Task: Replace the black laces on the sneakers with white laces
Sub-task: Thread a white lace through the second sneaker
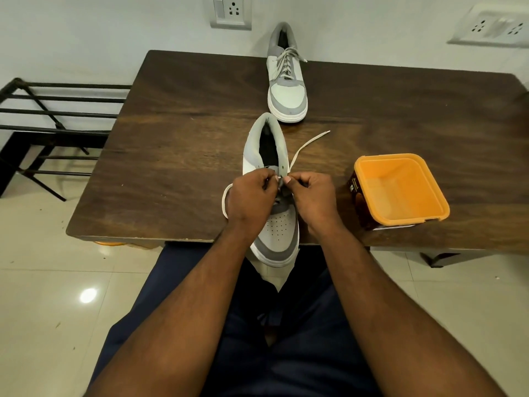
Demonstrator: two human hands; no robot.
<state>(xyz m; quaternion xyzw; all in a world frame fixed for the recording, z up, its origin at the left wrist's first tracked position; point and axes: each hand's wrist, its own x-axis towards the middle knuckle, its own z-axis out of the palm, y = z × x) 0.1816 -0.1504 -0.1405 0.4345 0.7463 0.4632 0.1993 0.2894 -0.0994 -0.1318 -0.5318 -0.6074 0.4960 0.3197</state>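
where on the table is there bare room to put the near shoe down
Bare wood lies left of the near shoe, up to the table's left edge, and right of the far shoe, behind the tub. The middle is crowded: both hands and lace.

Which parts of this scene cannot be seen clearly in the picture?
- Head view: the eyelets of the near grey-and-white sneaker are covered by the left hand and right hand.
- What each hand pinches is hidden by its curled fingers.
- The brown label on the orange plastic tub is too small to read.
- The dark wooden table is cut off at the right edge.
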